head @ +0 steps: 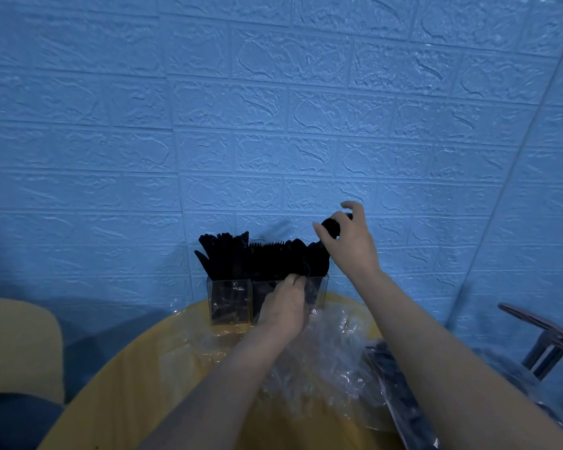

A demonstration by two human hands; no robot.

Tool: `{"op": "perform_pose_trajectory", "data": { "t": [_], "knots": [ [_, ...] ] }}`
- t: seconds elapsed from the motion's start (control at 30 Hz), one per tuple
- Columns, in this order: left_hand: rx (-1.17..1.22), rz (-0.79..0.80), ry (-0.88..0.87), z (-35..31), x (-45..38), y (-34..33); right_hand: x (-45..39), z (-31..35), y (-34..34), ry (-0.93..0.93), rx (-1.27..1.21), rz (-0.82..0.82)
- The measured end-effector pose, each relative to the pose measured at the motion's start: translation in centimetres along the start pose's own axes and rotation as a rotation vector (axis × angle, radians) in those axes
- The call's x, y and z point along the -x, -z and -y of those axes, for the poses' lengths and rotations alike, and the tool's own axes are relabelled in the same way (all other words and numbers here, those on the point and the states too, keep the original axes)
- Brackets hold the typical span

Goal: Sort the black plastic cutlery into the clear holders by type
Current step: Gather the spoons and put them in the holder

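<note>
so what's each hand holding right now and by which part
Right hand grips black plastic cutlery above the clear holders; which end, cannot tell. Left hand pinches another black piece there.

Most of the view is filled by a blue wall (273,108) embossed with a brick pattern; a corner seam is seen slanting up at the right; cool, dim light is cast over everything; a round yellow bench (117,384) is set against the wall; a tan chair back (17,345) is seen at left; a metal chair frame (546,336) is seen at right.
</note>
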State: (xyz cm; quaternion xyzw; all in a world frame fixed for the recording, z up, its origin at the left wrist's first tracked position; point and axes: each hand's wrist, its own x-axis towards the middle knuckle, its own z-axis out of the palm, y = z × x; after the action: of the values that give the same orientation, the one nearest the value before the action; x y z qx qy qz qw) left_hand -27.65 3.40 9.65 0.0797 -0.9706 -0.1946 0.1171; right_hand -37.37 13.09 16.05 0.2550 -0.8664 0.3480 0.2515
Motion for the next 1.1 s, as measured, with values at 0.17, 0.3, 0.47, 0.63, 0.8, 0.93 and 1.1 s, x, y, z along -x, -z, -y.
{"op": "perform_pose_trajectory", "data": {
  "t": [0.17, 0.3, 0.47, 0.63, 0.8, 0.93, 1.1],
  "knots": [
    [-0.026, 0.021, -0.022, 0.1, 0.1, 0.0, -0.7, 0.8, -0.5, 0.07, -0.036, 0.041],
    [-0.035, 0.026, -0.024, 0.3, 0.1, 0.1, -0.6, 1.1, -1.2, 0.104, 0.066, 0.077],
    [-0.037, 0.024, -0.02, 0.1, 0.1, 0.3, -0.8, 0.3, -2.0, 0.203, 0.049, 0.136],
    [-0.008, 0.03, -0.035, 0.3, 0.3, 0.4, -0.3, -1.3, -2.6, 0.265, 0.19, 0.33],
    [0.012, 0.037, -0.026, 0.3, 0.2, 0.5, 1.5, -1.6, -3.3, 0.19, 0.191, 0.509],
    [-0.03, 0.046, -0.017, 0.4, 0.2, 0.2, 2.1, -1.5, -3.1, 0.224, 0.12, 0.278],
    [-0.051, 0.083, -0.024, 0.7, 0.4, 0.2, 2.1, -1.5, -3.4, 0.171, 0.188, 0.46]
  ]
}}
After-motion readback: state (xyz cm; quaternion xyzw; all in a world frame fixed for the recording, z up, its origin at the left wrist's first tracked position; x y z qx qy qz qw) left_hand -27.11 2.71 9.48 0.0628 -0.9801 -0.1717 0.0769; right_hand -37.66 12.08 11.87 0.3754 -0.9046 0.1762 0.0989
